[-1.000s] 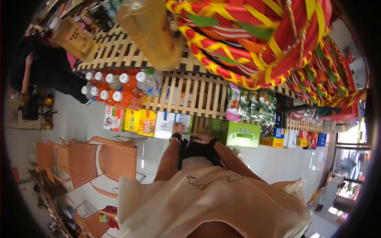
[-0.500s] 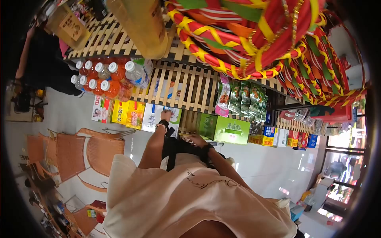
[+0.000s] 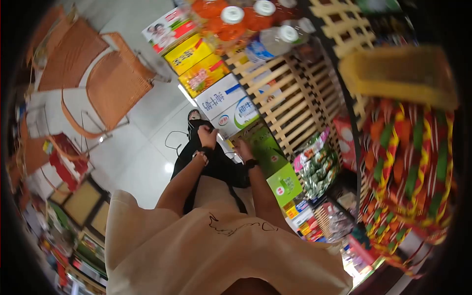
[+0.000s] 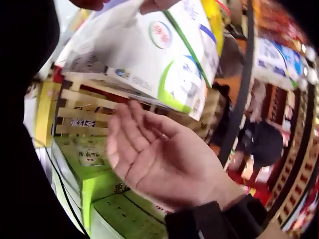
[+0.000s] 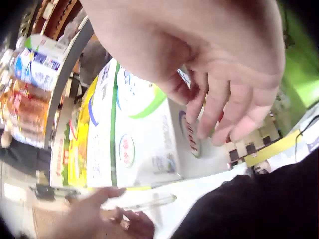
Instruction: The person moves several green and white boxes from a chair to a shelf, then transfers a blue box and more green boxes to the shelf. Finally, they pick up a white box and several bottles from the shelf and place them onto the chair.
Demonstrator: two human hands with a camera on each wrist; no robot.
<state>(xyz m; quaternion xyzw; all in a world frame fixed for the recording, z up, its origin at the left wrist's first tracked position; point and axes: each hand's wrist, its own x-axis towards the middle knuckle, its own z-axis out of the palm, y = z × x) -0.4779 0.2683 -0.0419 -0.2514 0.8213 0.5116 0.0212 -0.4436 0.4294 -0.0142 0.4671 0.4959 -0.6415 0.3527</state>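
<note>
White milk cartons (image 3: 231, 115) with green and blue print stand on the low shelf, beside green boxes (image 3: 268, 152). My left hand (image 3: 207, 136) is just in front of the cartons, fingers loosely bent and nothing in them. In the left wrist view, its fingertips (image 4: 155, 4) show at the top edge, over the white carton (image 4: 134, 50). My right hand (image 3: 242, 149) is by the gap between the cartons and the green boxes. Its palm (image 4: 164, 157) faces up in the left wrist view, fingers relaxed. In the right wrist view those fingers overlap the carton's end (image 5: 192, 142).
Yellow boxes (image 3: 189, 54) stand beyond the cartons. Bottled drinks (image 3: 232, 24) and green packets (image 3: 317, 167) sit on the slatted shelf (image 3: 280, 103) above. Red and yellow woven baskets (image 3: 408, 152) hang over at right. Wicker chairs (image 3: 118, 83) stand on the floor at left.
The head view has swung round, so the shelf now runs diagonally at right. My left hand, earlier overlapping the white carton, is now just off its front. Both hands stay near the low shelf.
</note>
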